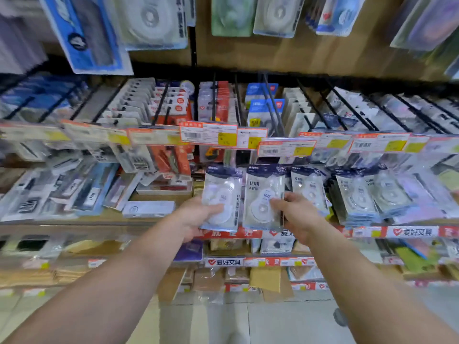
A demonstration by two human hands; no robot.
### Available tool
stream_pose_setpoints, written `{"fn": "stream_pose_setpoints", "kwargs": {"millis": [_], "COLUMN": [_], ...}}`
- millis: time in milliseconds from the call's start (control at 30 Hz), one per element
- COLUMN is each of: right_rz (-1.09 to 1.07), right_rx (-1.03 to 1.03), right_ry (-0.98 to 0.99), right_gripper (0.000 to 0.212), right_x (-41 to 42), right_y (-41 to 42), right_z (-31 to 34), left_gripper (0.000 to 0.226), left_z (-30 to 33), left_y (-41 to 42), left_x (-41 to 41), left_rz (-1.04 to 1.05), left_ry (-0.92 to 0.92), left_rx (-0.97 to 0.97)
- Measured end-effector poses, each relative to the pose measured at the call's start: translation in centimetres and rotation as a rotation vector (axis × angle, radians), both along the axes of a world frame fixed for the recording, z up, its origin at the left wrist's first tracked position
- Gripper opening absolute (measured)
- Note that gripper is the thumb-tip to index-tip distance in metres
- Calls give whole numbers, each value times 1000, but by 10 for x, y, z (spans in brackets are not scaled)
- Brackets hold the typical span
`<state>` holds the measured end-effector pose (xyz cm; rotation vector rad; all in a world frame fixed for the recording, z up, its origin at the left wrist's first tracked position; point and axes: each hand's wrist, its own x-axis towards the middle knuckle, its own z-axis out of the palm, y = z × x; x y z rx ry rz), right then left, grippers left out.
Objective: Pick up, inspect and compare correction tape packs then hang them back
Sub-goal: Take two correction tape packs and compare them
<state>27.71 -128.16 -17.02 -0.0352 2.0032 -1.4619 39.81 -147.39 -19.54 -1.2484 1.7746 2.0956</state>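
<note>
I hold two correction tape packs side by side in front of the display. My left hand (196, 217) grips the left pack (221, 192), clear plastic with a dark blue header and a white tape wheel. The right pack (263, 192), same dark blue header, with printed characters and a round dispenser, is in my right hand (296, 214), thumb across its front. Both packs stand upright and nearly touch. Several matching packs (355, 192) hang on hooks just to the right.
Black peg hooks (273, 105) jut toward me above, fronted by a row of orange and yellow price tags (211, 134). Pen and ink packs (87, 192) lie to the left. Lower shelves with red strips (412, 231) sit below, pale floor (248, 324) underfoot.
</note>
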Motion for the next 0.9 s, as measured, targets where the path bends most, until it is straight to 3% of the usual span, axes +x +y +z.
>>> {"fn": "stream_pose_setpoints", "kwargs": {"millis": [67, 267, 367, 500, 667, 900], "right_rz": [8, 108, 150, 182, 212, 200], "right_rx": [-34, -78, -160, -326, -463, -493], "right_ry": [-2, 32, 61, 167, 272, 397], "right_gripper": [0, 12, 19, 10, 19, 26], "right_x": [33, 116, 143, 147, 134, 112], "right_y": [-5, -32, -48, -70, -96, -137], "right_z": [0, 13, 36, 83, 142, 194], "left_gripper": [16, 20, 28, 14, 59, 35], "left_z": [9, 39, 58, 102, 155, 200], "left_y": [-11, -36, -46, -61, -81, -103], "left_x": [38, 141, 168, 174, 160, 134], "left_rz": [-20, -22, 60, 189, 243, 278], "left_ry": [45, 158, 259, 440, 571, 692], "left_rx": [26, -73, -18, 23, -34, -112]}}
